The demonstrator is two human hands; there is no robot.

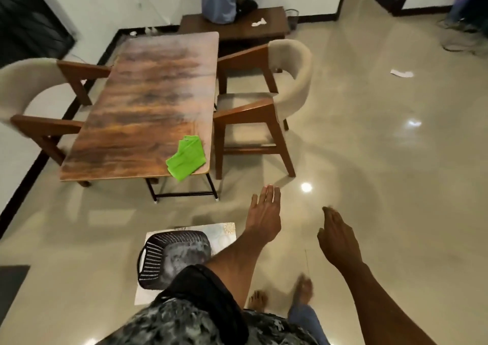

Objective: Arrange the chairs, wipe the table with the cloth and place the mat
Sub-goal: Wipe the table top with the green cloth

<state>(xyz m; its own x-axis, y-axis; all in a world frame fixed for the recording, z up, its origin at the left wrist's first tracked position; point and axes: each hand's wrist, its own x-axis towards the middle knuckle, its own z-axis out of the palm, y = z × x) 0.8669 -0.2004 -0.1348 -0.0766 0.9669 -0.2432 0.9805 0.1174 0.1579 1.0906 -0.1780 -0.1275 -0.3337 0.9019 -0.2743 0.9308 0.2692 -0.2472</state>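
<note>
Nearby, basket (169, 260) on mat (227, 232).

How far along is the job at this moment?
Early. Nothing looks finished. The green cloth lies folded on the table corner, unused. Both hands, left and right, are empty. The mat sits on the floor under a black basket. The right chair stands pulled out.
</note>
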